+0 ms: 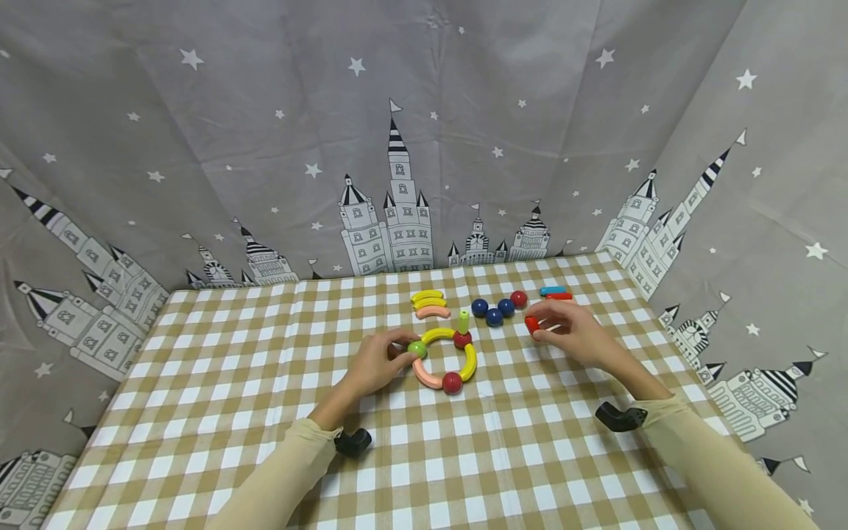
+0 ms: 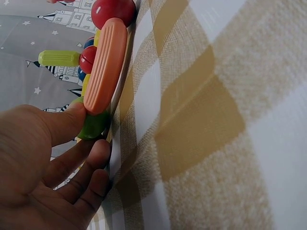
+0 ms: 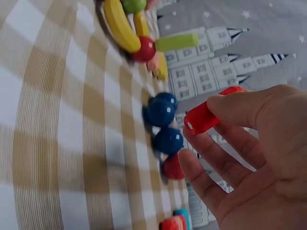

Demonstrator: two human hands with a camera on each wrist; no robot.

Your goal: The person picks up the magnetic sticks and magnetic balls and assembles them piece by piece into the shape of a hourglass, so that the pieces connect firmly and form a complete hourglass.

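Observation:
A ring of balls and curved bars lies on the cloth. In it are a green ball (image 1: 418,350), two yellow curved bars (image 1: 470,363), a salmon curved bar (image 2: 106,67) and two red balls (image 1: 453,383). My left hand (image 1: 374,361) pinches the green ball between thumb and fingers, at the ring's left side. Upright on the far red ball (image 1: 462,339) stands a light green ridged rod (image 1: 464,321). Right of the ring, my right hand (image 1: 573,335) holds a short red rod (image 3: 204,117) above the table, its holed end showing in the right wrist view.
Behind the ring lie two yellow curved bars and a salmon one (image 1: 433,312). Several dark blue balls (image 1: 494,317) and a red ball (image 1: 519,299) sit farther right. Beyond my right hand are a blue rod (image 1: 553,291) and a red one. A castle-print curtain (image 1: 298,147) borders the checked tablecloth (image 1: 218,383).

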